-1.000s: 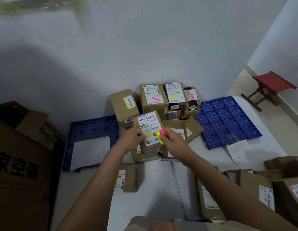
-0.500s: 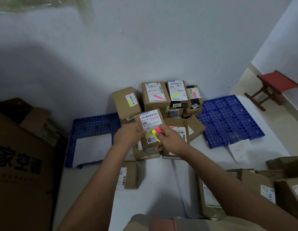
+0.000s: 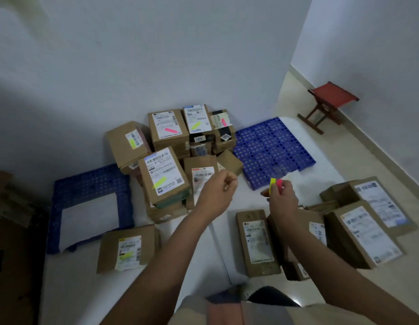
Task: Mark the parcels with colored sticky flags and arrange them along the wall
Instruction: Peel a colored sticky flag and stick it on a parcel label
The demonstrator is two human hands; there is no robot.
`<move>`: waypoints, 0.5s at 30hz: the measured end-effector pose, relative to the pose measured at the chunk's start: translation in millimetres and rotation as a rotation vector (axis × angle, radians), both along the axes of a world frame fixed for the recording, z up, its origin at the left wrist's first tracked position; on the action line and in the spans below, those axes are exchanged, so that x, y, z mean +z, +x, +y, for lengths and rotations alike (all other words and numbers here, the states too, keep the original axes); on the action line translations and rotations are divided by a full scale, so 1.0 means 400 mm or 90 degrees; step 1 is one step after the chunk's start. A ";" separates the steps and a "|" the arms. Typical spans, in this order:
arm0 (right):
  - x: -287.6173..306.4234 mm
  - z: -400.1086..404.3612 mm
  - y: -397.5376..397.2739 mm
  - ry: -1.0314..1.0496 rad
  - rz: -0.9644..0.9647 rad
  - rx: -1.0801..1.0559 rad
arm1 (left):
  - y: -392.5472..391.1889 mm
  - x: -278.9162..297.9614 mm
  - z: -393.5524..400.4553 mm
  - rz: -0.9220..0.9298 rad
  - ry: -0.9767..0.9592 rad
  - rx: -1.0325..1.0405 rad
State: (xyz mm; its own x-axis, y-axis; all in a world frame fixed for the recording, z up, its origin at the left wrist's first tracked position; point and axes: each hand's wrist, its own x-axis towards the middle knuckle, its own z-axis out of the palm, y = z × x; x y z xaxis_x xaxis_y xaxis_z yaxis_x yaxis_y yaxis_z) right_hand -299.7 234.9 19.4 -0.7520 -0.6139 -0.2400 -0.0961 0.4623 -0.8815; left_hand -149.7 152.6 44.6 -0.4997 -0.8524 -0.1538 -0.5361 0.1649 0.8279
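Roughly half done, judging by flags. Stack of brown cardboard parcels sits far centre against the white wall; most labels there carry a yellow or pink flag, including the front tilted brown parcel with white shipping label, yellow flag on it. Another flagged brown parcel lies near left, not yet at the wall. Unflagged brown parcels wait near right, none marked that I can see.

Right hand pinches the small pad of yellow and pink sticky flags, held above the floor near the blue perforated plastic pallet. Left hand loosely curled, holding nothing visible; a peeled flag in it can't be ruled out.

Versus a second ago: both hands were on the front tilted parcel, now pulled back and moved right, off it. View swung right too.
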 end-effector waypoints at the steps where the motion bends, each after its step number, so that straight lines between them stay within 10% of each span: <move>1: -0.005 0.037 -0.033 0.017 0.020 -0.021 | -0.035 -0.032 0.025 -0.002 0.071 -0.028; 15: -0.049 0.286 -0.201 0.169 -0.112 0.041 | -0.247 -0.233 0.309 -0.090 0.554 -0.049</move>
State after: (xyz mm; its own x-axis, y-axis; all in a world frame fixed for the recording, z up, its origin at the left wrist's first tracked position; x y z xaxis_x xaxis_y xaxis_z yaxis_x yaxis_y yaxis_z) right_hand -380.3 349.1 0.0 -0.6469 -0.5570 -0.5208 0.0108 0.6762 -0.7366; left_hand -248.6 276.3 -48.5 -0.4783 -0.3691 -0.7969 -0.6557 -0.4536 0.6036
